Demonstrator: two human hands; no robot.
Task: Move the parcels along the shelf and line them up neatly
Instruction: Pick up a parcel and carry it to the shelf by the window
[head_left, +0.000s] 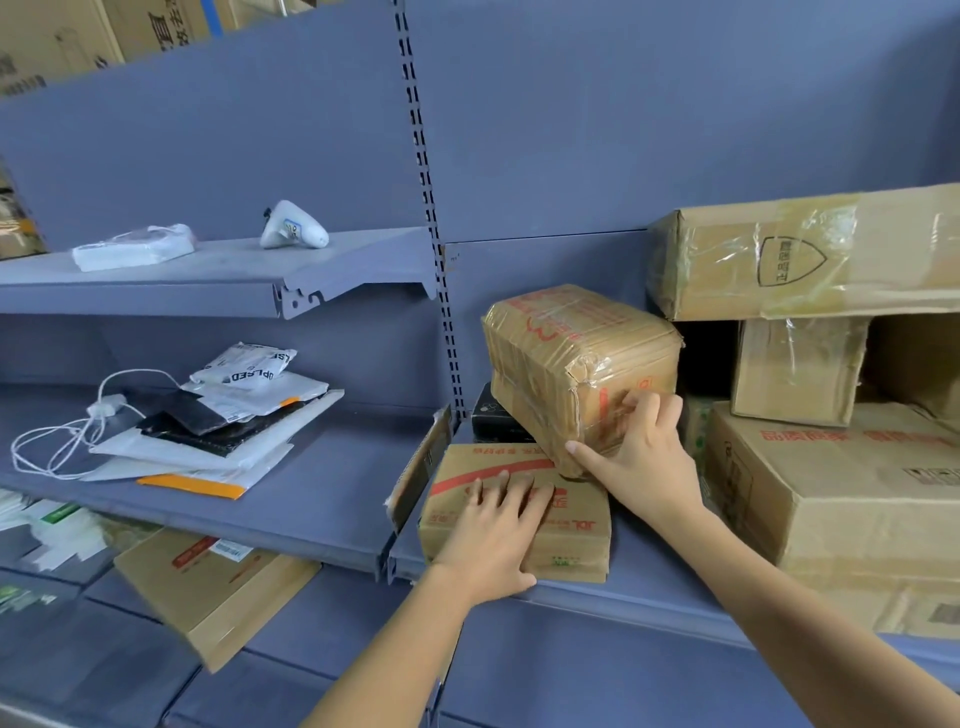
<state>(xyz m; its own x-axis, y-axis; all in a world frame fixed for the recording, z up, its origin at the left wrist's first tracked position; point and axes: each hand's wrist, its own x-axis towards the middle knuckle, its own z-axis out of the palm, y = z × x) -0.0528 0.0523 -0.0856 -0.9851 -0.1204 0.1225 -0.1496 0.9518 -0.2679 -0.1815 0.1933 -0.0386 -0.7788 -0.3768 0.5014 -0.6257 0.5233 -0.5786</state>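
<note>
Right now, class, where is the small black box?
Head view: the small black box sits just right of the slotted upright, behind the flat carton, under the taped parcel.

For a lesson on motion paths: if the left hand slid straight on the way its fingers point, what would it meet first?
Probably the taped parcel, whose lower edge rests on the flat box beyond the left hand; depth is unclear, so the black box behind might come first.
</note>
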